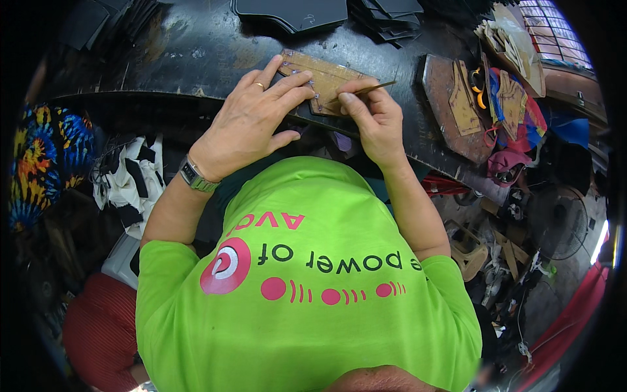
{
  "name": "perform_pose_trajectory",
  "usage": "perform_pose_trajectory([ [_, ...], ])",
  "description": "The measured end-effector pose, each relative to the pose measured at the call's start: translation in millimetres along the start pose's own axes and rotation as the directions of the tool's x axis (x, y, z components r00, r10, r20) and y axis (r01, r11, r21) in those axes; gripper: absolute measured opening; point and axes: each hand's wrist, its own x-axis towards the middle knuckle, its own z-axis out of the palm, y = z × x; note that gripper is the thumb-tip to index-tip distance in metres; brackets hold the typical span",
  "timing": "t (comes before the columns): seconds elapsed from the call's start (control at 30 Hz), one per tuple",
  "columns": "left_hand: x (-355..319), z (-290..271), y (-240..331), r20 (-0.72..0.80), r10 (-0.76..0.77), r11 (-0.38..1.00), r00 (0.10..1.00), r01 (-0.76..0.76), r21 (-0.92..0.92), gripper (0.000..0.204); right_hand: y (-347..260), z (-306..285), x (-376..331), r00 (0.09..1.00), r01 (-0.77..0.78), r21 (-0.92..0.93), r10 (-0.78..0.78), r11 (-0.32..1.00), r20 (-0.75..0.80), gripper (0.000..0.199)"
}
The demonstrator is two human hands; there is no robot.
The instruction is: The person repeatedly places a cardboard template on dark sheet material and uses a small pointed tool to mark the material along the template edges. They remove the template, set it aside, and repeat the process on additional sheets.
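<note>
A flat brown pattern board (pixel 336 73) with small holes or marks along its edges lies near the front edge of the dark worktable. Pressed onto its left side is my left hand (pixel 258 108), its fingers stretched out and spread. At the board's right side, my right hand (pixel 375 117) pinches a thin pen-like stick (pixel 384 85), whose far end points up to the right. The stick's lower tip is near the board's front edge, partly hidden by my fingers. Dark sheet material seems to show under the board's front edge.
Stacked black cut pieces (pixel 290 14) lie at the table's far side. To the right, a wooden board (pixel 441 108) bears more brown patterns (pixel 465 108) and orange-handled scissors (pixel 480 88). A fan (pixel 555 222) stands at lower right; another person's red-clothed body (pixel 98 333) is at lower left.
</note>
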Motion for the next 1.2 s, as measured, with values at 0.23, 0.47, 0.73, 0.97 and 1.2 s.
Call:
perform_pose_trajectory([
  [0.23, -5, 3, -3, -0.017, -0.020, 0.999, 1.000, 0.019, -0.035, 0.066, -5, 3, 7, 0.863, 0.505, -0.491, -0.402, 0.710, 0.305, 0.011],
  [0.47, -6, 5, -3, -0.035, 0.000, 1.000, 0.999, 0.000, 0.003, 0.066, -7, 17, 5, 0.977, 0.211, -0.374, -0.205, 0.903, 0.056, 0.011],
  [0.73, -7, 6, -4, -0.031, 0.000, 1.000, 1.000, 0.000, 0.003, 0.065, -5, 21, 19, 0.988, 0.092, -0.093, -0.103, 0.991, -0.117, 0.010],
  [0.97, -7, 5, -6, -0.014, -0.002, 1.000, 1.000, 0.002, -0.006, 0.063, -3, 35, 36, 0.810, 0.536, -0.622, -0.557, 0.571, 0.187, 0.006],
  [1.2, -7, 5, -6, -0.024, -0.003, 1.000, 1.000, 0.003, -0.019, 0.064, -5, 41, 48, 0.983, 0.181, -0.191, -0.184, 0.965, 0.000, 0.010],
])
